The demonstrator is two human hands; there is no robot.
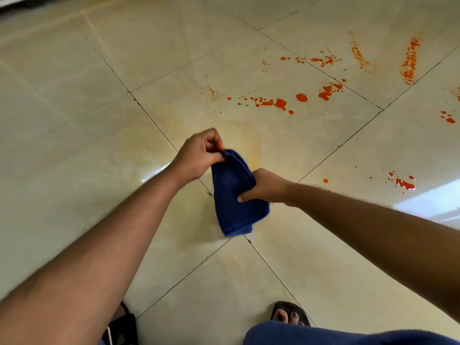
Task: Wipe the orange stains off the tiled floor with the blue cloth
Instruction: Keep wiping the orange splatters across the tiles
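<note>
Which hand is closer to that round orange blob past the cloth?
Left. The left hand pinches the blue cloth top, just below-left of the round blob; the right hand grips lower, farther back.

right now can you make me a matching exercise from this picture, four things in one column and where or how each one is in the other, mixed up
Things:
1. folded dark blue cloth
2. bright orange stains
3. black sandal
4. pale yellowish wet smear

Places or states:
A. on a foot at the bottom edge of the view
B. scattered over the cream tiled floor, beyond the hands
C. held off the floor, the left hand pinching its top and the right hand gripping its side
D. on the tile just behind the cloth's top

Pairs: 1-C, 2-B, 3-A, 4-D
</note>
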